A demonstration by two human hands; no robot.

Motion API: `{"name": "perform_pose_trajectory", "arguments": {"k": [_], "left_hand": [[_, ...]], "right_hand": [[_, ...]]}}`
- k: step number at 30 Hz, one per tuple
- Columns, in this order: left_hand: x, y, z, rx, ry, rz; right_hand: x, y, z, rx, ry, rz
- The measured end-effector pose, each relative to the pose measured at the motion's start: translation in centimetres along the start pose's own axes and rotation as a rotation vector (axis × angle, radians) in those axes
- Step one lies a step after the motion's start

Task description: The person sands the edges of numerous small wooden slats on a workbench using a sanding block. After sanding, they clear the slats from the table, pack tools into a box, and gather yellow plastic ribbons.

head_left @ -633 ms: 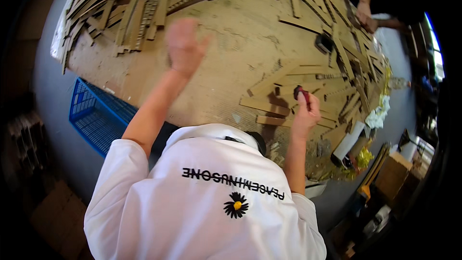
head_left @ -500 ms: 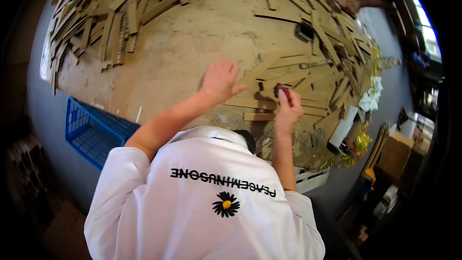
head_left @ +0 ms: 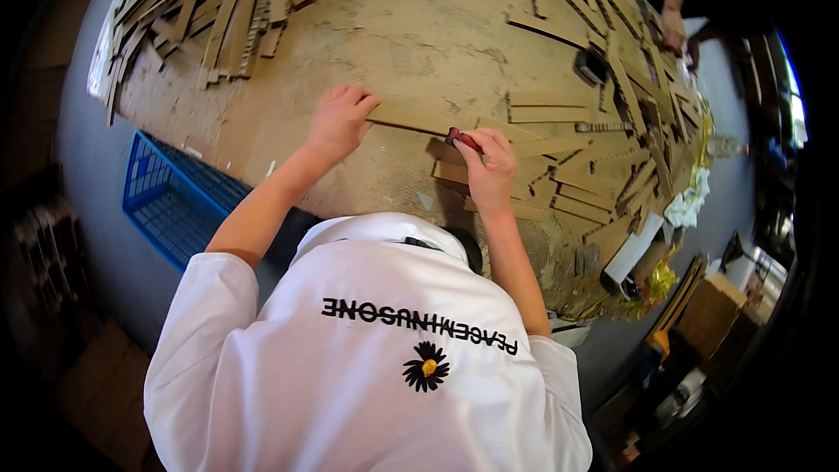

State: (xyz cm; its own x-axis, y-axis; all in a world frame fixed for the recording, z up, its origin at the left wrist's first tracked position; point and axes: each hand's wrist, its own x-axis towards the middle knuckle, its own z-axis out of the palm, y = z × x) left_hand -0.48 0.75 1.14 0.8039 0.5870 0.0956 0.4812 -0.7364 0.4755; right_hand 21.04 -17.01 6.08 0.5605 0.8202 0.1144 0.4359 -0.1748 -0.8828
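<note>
Cardboard strip pinned and cut on the strip-littered counter (head_left: 454, 44)

A long cardboard strip (head_left: 419, 118) at mid-counter is pressed flat under the left hand (head_left: 336, 118), fingers together, so it cannot slip; the right hand (head_left: 489, 166) is clamped on a red-handled cutter (head_left: 461, 137) at its right end; a blue crate (head_left: 170, 201) stands near left

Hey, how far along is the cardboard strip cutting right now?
Done: many cut strips lie piled at the far left and along the right of the table. In hand: the left hand presses down a strip, while the right hand holds a red cutter at its end. Left: that strip looks uncut so far; how much cardboard remains I cannot tell.
</note>
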Motion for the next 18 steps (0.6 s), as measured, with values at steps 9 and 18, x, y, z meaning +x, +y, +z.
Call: {"name": "perform_pose_trajectory", "arguments": {"k": [9,18], "left_hand": [[-1.1,-0.5,1.4,-0.051,0.088,-0.068],[-0.8,-1.0,1.6,-0.062,0.067,-0.034]], "right_hand": [[2.8,1.2,5.9,-0.192,-0.185,-0.205],[3.1,2.4,6.4,-0.359,-0.178,-0.308]]}}
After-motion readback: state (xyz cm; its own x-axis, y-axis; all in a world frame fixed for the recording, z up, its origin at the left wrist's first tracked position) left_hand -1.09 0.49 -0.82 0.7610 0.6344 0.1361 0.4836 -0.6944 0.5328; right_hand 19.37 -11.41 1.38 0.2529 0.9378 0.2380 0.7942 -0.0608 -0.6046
